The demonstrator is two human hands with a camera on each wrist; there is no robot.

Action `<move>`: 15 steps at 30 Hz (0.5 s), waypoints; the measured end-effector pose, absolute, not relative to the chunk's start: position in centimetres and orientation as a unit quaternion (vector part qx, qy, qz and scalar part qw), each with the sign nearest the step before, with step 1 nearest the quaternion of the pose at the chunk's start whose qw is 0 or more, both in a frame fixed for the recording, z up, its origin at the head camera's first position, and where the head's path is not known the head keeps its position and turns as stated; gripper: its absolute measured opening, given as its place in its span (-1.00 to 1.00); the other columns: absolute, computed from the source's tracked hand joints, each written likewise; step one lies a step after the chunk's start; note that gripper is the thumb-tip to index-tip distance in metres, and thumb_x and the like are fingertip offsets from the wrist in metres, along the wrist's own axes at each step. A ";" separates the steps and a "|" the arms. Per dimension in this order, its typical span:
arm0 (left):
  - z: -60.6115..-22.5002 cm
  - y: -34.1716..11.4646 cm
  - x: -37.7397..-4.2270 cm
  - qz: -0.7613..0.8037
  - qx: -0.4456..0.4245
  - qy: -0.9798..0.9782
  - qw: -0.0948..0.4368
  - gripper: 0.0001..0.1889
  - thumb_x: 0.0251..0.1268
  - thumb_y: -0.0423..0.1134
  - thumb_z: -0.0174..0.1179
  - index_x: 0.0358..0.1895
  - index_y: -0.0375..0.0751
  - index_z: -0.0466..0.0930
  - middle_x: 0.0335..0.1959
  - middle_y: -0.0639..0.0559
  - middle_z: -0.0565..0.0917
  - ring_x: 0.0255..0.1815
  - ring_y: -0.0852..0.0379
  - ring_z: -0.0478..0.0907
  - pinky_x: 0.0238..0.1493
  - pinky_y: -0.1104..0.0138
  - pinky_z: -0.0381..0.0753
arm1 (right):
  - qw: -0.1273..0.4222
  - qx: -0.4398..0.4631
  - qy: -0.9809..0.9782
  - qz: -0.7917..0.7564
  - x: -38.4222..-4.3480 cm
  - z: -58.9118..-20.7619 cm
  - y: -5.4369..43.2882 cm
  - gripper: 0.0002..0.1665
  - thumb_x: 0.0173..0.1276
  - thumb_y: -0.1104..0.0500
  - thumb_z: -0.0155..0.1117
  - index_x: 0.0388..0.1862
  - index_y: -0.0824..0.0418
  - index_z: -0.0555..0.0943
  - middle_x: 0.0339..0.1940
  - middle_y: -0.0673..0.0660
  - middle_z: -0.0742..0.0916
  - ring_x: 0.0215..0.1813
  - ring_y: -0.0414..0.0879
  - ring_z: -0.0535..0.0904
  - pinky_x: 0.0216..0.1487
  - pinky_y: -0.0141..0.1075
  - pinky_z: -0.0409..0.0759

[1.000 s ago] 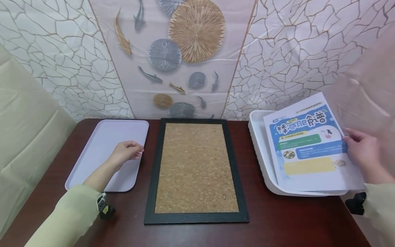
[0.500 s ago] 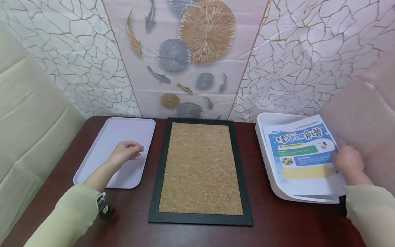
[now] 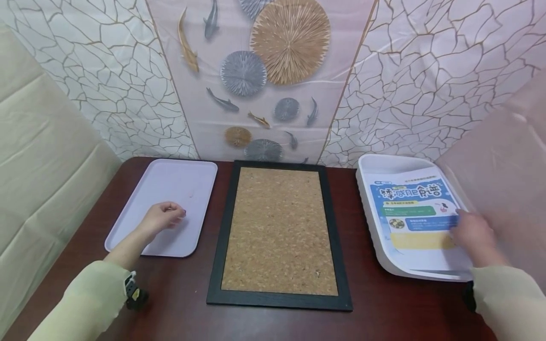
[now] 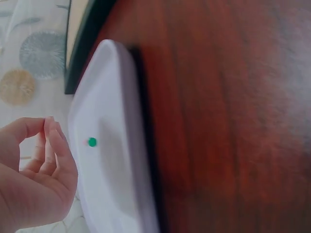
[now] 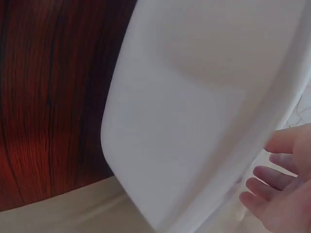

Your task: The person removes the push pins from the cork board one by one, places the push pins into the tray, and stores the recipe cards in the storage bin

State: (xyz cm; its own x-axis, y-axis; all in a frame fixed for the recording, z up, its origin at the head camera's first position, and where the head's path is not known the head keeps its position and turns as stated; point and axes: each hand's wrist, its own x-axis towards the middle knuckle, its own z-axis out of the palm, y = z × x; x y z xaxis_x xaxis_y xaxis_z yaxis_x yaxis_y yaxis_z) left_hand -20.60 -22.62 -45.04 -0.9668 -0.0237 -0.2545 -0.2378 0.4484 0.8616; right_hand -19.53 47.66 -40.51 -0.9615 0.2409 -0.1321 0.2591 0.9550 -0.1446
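Note:
In the head view my left hand (image 3: 162,219) hovers over a white tray (image 3: 170,175), thumb and fingertips together. A dark reddish spot shows at the fingertips, but I cannot tell whether something tiny is held. The left wrist view shows a small green pin-like head (image 4: 92,141) against the tray. My right hand (image 3: 475,234), blurred, pinches the right edge of a printed sheet of paper (image 3: 420,194) with a blue heading and yellow box, lying in a white basket (image 3: 367,208). In the right wrist view, the fingers (image 5: 265,189) sit loosely curled beyond the white edge.
Between tray and basket a cork board (image 3: 279,232) with a black frame (image 3: 279,299) lies on the dark red wooden table (image 3: 170,308). A patterned cloth (image 3: 247,42) hangs behind, and pale padded walls (image 3: 42,156) stand at both sides.
The right hand has lowered the sheet from raised above the basket to down inside it, moving left. The left hand has shifted slightly left and down over the tray. The view has turned right.

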 end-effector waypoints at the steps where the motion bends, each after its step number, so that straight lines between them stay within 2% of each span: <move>1: -45.3 -22.8 -20.6 0.510 -0.075 0.851 0.102 -0.78 0.24 -0.24 0.08 -0.26 -0.39 0.54 -0.46 0.22 0.64 -0.45 0.37 0.53 -0.36 0.44 0.56 | 0.056 0.129 0.987 -0.072 -19.5 -40.5 47.4 -0.23 0.01 0.35 0.20 0.21 0.62 0.20 0.01 0.66 0.37 -0.09 0.43 0.33 -0.03 0.27 0.33; 3: -45.9 -23.0 -20.5 0.483 -0.071 0.868 0.091 -0.76 0.21 -0.24 0.10 -0.26 -0.42 0.55 -0.51 0.21 0.63 -0.49 0.36 0.50 -0.40 0.45 0.53 | 0.051 0.130 0.989 -0.055 -19.4 -40.4 46.7 -0.28 0.05 0.33 0.16 0.20 0.59 0.23 0.03 0.65 0.38 -0.04 0.47 0.32 -0.03 0.33 0.29; 8: -47.0 -23.2 -20.3 0.388 -0.049 0.919 0.044 -0.79 0.11 -0.27 0.14 -0.35 -0.40 0.60 -0.63 0.14 0.59 -0.56 0.26 0.40 -0.46 0.41 0.38 | 0.022 0.116 0.992 -0.039 -19.4 -40.5 45.1 -0.39 0.17 0.34 0.06 0.20 0.59 0.27 0.07 0.63 0.38 0.05 0.49 0.30 0.08 0.33 0.26; 10: -47.2 -23.1 -20.1 0.365 -0.040 0.930 0.031 -0.82 0.07 -0.29 0.13 -0.39 -0.39 0.60 -0.65 0.10 0.57 -0.56 0.22 0.38 -0.46 0.39 0.35 | 0.001 0.100 0.994 -0.043 -19.4 -40.7 44.7 -0.41 0.15 0.37 0.07 0.17 0.60 0.30 0.06 0.63 0.40 0.05 0.49 0.31 0.10 0.26 0.29; 15: -47.6 -22.9 -19.7 0.334 -0.027 0.942 0.023 -0.86 0.05 -0.31 0.14 -0.41 -0.35 0.59 -0.64 0.06 0.56 -0.57 0.22 0.38 -0.46 0.39 0.34 | -0.023 0.078 0.995 -0.049 -19.2 -41.0 44.4 -0.44 0.09 0.38 0.12 0.10 0.59 0.35 0.04 0.61 0.43 0.04 0.49 0.30 0.09 0.26 0.28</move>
